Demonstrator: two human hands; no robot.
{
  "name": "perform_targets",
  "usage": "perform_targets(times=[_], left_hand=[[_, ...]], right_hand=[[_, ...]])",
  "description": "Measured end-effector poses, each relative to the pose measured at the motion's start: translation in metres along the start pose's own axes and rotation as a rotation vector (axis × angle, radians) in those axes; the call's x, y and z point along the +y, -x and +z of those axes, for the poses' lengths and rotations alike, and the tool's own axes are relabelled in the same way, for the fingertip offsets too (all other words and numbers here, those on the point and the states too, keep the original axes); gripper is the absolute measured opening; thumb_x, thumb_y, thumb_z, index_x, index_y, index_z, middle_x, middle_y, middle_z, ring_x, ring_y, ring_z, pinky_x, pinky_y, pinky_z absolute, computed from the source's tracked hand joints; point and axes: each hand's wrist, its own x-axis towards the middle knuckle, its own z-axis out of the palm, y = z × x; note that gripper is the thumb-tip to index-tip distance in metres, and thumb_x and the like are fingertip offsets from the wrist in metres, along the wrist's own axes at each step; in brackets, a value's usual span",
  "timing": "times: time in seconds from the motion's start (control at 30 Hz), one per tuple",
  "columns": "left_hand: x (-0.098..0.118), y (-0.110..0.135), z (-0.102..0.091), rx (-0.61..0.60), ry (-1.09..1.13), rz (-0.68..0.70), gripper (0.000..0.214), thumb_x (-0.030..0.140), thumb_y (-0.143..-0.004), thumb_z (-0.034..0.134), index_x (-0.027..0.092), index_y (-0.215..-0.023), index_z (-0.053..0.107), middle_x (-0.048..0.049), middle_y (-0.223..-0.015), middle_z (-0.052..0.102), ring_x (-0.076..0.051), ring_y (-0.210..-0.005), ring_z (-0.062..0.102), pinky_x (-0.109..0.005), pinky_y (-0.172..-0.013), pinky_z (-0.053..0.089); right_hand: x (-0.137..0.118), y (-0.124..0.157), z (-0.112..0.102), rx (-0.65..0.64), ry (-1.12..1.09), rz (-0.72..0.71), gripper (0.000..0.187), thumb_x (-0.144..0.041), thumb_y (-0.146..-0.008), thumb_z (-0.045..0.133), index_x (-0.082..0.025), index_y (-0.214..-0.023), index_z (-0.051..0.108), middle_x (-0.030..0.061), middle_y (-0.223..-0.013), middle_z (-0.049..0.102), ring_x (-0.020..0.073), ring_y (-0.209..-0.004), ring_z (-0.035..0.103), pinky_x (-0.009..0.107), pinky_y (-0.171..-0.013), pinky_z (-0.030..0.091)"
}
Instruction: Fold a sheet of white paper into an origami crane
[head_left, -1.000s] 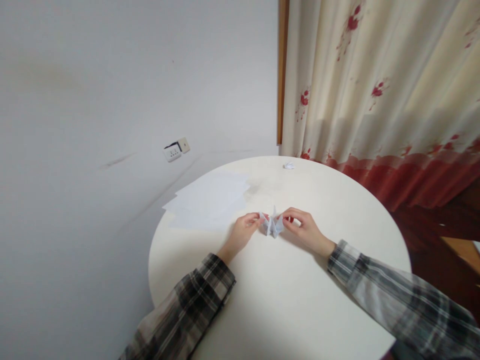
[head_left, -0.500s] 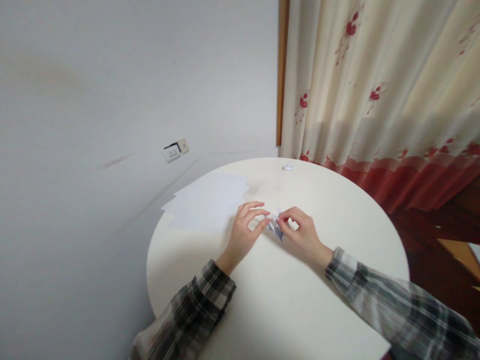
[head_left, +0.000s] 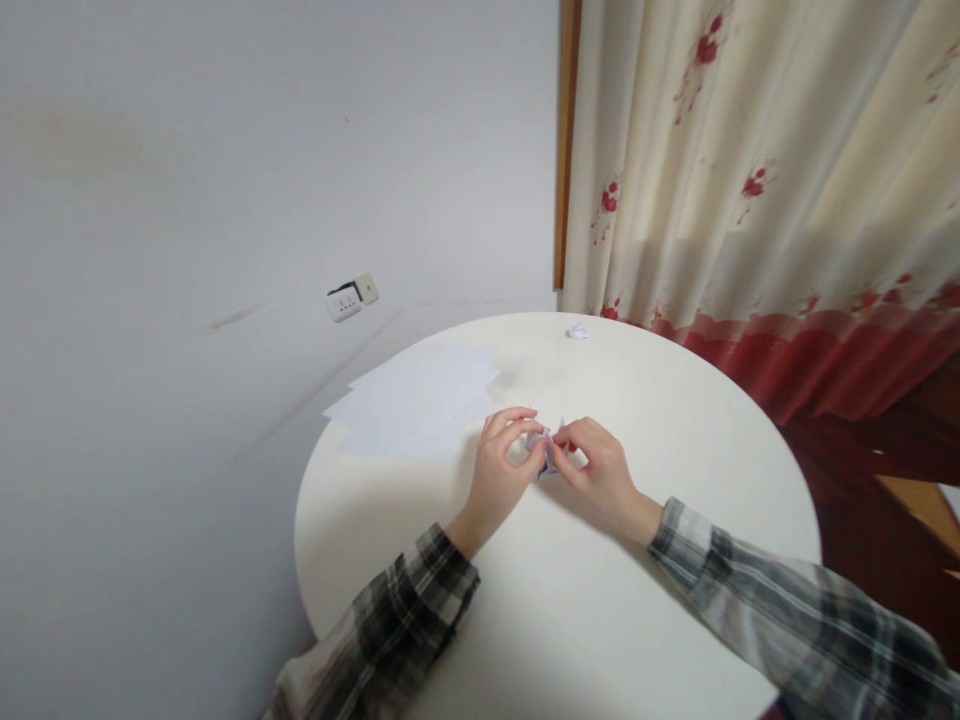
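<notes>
Between my hands is a small folded white paper piece [head_left: 548,462] with several pointed flaps, held just over the table. My left hand [head_left: 504,468] pinches its left side between thumb and fingers. From the right, my right hand [head_left: 598,462] grips it with thumb and index finger, close to the left fingertips. The fingers cover much of the paper, so its full shape is hidden.
A fanned stack of white paper sheets [head_left: 412,400] lies on the left of the round white table [head_left: 720,430]. Another small folded paper [head_left: 577,332] rests near the far edge. Behind are a wall with a socket [head_left: 343,304] and a floral curtain [head_left: 720,180].
My left hand has moved right, closer to my right hand, and now pinches the folded paper. The paper has turned between the fingers.
</notes>
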Motion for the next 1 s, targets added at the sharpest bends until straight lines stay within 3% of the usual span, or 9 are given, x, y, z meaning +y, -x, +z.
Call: perform_targets(times=[0.23, 0.7, 1.0], left_hand=[[0.0, -0.001, 0.0, -0.017, 0.056, -0.049, 0.009, 0.013, -0.074, 0.058, 0.02, -0.075, 0.064, -0.0053, -0.094, 0.061, -0.02, -0.095, 0.054, -0.034, -0.087, 0.043], [-0.01, -0.001, 0.0, -0.136, 0.225, -0.157, 0.014, 0.025, -0.079, 0.058, 0.02, -0.081, 0.071, -0.008, -0.102, 0.064, -0.021, -0.101, 0.055, -0.036, -0.093, 0.042], [-0.013, 0.001, 0.004, -0.115, 0.322, -0.236, 0.011, 0.024, -0.076, 0.061, 0.019, -0.078, 0.071, -0.008, -0.101, 0.062, -0.021, -0.1, 0.055, -0.035, -0.094, 0.039]], right_hand=[[-0.001, 0.0, 0.0, -0.032, 0.014, -0.031, 0.013, -0.021, -0.083, 0.048, -0.02, -0.07, 0.053, 0.0024, -0.065, 0.054, 0.0162, -0.066, 0.049, 0.029, -0.062, 0.037], [0.0, 0.002, 0.001, 0.032, -0.053, 0.009, 0.016, -0.021, -0.082, 0.05, -0.019, -0.067, 0.053, 0.0009, -0.062, 0.054, 0.0144, -0.061, 0.048, 0.028, -0.06, 0.038], [0.0, 0.003, 0.002, 0.035, -0.049, -0.011, 0.015, -0.02, -0.082, 0.051, -0.019, -0.068, 0.053, 0.0007, -0.062, 0.053, 0.0142, -0.062, 0.048, 0.028, -0.06, 0.038]])
